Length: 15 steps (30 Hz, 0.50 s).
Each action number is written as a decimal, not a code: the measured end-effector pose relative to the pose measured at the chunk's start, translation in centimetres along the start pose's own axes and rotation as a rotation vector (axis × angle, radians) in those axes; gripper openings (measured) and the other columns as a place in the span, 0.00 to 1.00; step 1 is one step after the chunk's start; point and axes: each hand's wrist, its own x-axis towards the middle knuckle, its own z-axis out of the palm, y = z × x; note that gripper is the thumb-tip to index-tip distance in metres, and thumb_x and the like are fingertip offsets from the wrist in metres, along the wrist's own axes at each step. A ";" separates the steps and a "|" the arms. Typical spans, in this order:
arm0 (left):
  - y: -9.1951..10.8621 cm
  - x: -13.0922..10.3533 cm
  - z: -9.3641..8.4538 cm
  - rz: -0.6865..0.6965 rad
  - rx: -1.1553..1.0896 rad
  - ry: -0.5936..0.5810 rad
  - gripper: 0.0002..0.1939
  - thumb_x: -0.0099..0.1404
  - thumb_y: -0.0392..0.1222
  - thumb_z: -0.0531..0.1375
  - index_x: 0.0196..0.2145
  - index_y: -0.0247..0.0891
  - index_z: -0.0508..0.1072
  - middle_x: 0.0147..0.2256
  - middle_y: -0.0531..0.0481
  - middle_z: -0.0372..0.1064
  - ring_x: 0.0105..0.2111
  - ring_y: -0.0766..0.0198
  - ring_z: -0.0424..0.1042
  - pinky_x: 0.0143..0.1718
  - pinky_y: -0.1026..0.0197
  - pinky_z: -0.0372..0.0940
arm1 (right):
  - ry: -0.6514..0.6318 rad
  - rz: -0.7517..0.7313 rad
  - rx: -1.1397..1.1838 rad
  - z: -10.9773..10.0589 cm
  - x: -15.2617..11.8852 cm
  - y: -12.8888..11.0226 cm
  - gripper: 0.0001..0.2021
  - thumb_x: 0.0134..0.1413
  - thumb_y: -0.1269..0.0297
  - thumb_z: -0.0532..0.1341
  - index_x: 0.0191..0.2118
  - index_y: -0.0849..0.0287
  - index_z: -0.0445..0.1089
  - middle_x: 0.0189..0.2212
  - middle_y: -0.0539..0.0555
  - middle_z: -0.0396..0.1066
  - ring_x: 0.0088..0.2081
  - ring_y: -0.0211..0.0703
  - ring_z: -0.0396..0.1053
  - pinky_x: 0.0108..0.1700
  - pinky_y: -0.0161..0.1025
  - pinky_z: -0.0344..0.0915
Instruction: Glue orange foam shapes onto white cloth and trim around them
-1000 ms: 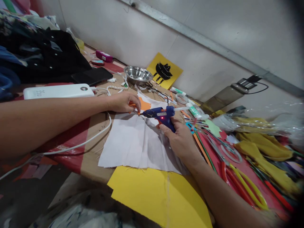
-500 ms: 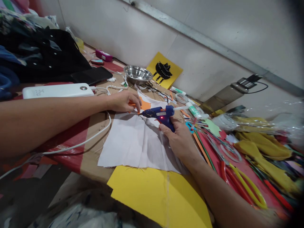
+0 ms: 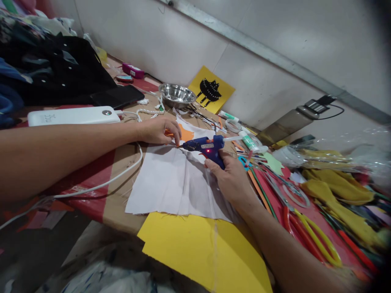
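Gripping the glue gun (image 3: 204,145) in the right hand (image 3: 230,175), clamped round the handle, with the nozzle aimed at the fingertips of the left hand (image 3: 160,130). Lit red on the gun's side (a tiny light, easy to spot), and loaded from behind with a pale glue stick (image 3: 232,139). With the left hand, reaching in from the other side, fingers bent and close together just beside the nozzle; perhaps pinching something small there, but too tiny and too covered to tell.

Partly hidden behind those fingers, near the nozzle: the orange piece (image 3: 187,133), against the far part of the white cloth (image 3: 159,179). Spread below both gun and right hand, that same cloth, creased down the middle. Poking out from under its near edge, yellow card (image 3: 198,248), jutting past the edge of the desk (image 3: 122,183). Farther off, beyond the cloth, a steel bowl (image 3: 177,97); beyond the left forearm, a white power bank (image 3: 67,116).

Changed over the last second: very little, bar a slight drift of the view. Holding nozzle and fingertips at the same spot on the cloth, so, as a judgement, still busy with one and the same point.
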 end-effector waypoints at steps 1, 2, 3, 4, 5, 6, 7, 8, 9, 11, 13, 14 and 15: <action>0.0 0.0 0.0 0.001 -0.004 -0.002 0.15 0.53 0.26 0.57 0.30 0.42 0.80 0.40 0.52 0.76 0.41 0.66 0.72 0.46 0.66 0.62 | 0.001 -0.006 0.002 0.0 0.0 0.0 0.20 0.52 0.54 0.57 0.45 0.62 0.73 0.34 0.59 0.73 0.38 0.51 0.69 0.47 0.52 0.64; 0.0 0.0 0.0 0.001 -0.007 -0.004 0.15 0.53 0.26 0.57 0.30 0.42 0.80 0.40 0.52 0.76 0.41 0.66 0.72 0.46 0.66 0.62 | 0.001 -0.010 0.002 0.0 0.0 0.0 0.19 0.52 0.54 0.57 0.45 0.62 0.73 0.34 0.59 0.73 0.38 0.51 0.69 0.48 0.53 0.64; 0.0 0.0 0.0 -0.001 -0.009 -0.005 0.16 0.52 0.26 0.57 0.31 0.42 0.80 0.40 0.52 0.76 0.41 0.66 0.72 0.46 0.66 0.62 | 0.004 -0.012 0.002 0.0 0.0 0.0 0.19 0.52 0.55 0.57 0.45 0.62 0.73 0.34 0.59 0.73 0.38 0.51 0.69 0.48 0.53 0.63; 0.0 0.0 0.0 -0.004 -0.012 -0.006 0.16 0.52 0.25 0.57 0.31 0.42 0.80 0.40 0.52 0.76 0.41 0.66 0.72 0.46 0.66 0.62 | 0.009 -0.011 0.001 0.0 0.0 0.1 0.19 0.52 0.55 0.57 0.44 0.61 0.73 0.34 0.59 0.73 0.38 0.51 0.69 0.48 0.53 0.63; 0.0 0.0 0.0 -0.007 -0.014 -0.008 0.17 0.52 0.25 0.56 0.31 0.42 0.80 0.40 0.51 0.76 0.41 0.65 0.72 0.46 0.66 0.62 | 0.013 -0.010 0.003 0.0 0.0 0.1 0.19 0.52 0.55 0.57 0.44 0.61 0.73 0.34 0.59 0.73 0.37 0.50 0.69 0.48 0.54 0.63; 0.0 0.0 -0.1 -0.010 -0.015 -0.011 0.17 0.52 0.25 0.56 0.31 0.42 0.80 0.40 0.51 0.76 0.41 0.65 0.72 0.46 0.65 0.62 | 0.014 -0.011 0.006 0.0 0.0 0.2 0.18 0.52 0.55 0.58 0.44 0.61 0.73 0.34 0.59 0.73 0.37 0.50 0.69 0.48 0.54 0.63; 0.1 0.1 -0.1 -0.012 -0.015 -0.016 0.16 0.52 0.26 0.57 0.31 0.42 0.80 0.40 0.51 0.76 0.41 0.65 0.72 0.46 0.65 0.62 | 0.014 -0.013 0.009 0.0 0.0 0.3 0.17 0.53 0.55 0.58 0.43 0.61 0.73 0.33 0.58 0.73 0.37 0.50 0.69 0.48 0.54 0.63; 0.1 0.1 -0.1 -0.014 -0.015 -0.022 0.16 0.52 0.26 0.57 0.31 0.42 0.81 0.40 0.51 0.76 0.41 0.65 0.72 0.46 0.65 0.62 | 0.013 -0.018 0.013 0.0 0.1 0.4 0.17 0.53 0.55 0.58 0.42 0.60 0.73 0.32 0.58 0.72 0.36 0.50 0.69 0.48 0.54 0.63; 0.1 0.1 -0.1 -0.016 -0.015 -0.026 0.16 0.52 0.26 0.57 0.31 0.42 0.81 0.40 0.51 0.76 0.41 0.64 0.72 0.46 0.65 0.62 | 0.012 -0.025 0.016 0.0 0.1 0.5 0.16 0.53 0.55 0.58 0.41 0.60 0.74 0.32 0.58 0.72 0.36 0.50 0.69 0.48 0.54 0.64; 0.1 0.1 -0.1 -0.020 -0.016 -0.028 0.16 0.52 0.26 0.57 0.31 0.42 0.81 0.40 0.51 0.76 0.42 0.64 0.72 0.46 0.65 0.62 | 0.011 -0.038 0.018 0.0 0.1 0.6 0.15 0.52 0.55 0.59 0.40 0.59 0.74 0.31 0.58 0.72 0.37 0.50 0.69 0.48 0.54 0.64; 0.2 0.1 -0.1 -0.026 -0.015 -0.027 0.16 0.52 0.26 0.57 0.31 0.42 0.81 0.40 0.51 0.76 0.41 0.64 0.72 0.46 0.64 0.62 | 0.017 -0.045 0.016 0.0 0.1 0.6 0.14 0.52 0.55 0.59 0.38 0.59 0.74 0.31 0.58 0.72 0.37 0.51 0.69 0.48 0.55 0.63; 0.2 0.1 -0.1 -0.028 -0.014 -0.026 0.16 0.52 0.26 0.57 0.31 0.42 0.81 0.40 0.51 0.76 0.41 0.64 0.72 0.46 0.65 0.62 | 0.018 -0.043 0.015 0.1 0.1 0.5 0.14 0.52 0.54 0.59 0.37 0.59 0.74 0.31 0.58 0.72 0.38 0.52 0.69 0.49 0.55 0.63; 0.2 0.1 -0.1 -0.028 -0.012 -0.025 0.16 0.52 0.26 0.57 0.31 0.42 0.81 0.40 0.51 0.76 0.41 0.64 0.72 0.45 0.65 0.62 | 0.018 -0.039 0.014 0.1 0.1 0.5 0.14 0.52 0.54 0.59 0.37 0.59 0.74 0.31 0.58 0.72 0.38 0.52 0.70 0.49 0.56 0.63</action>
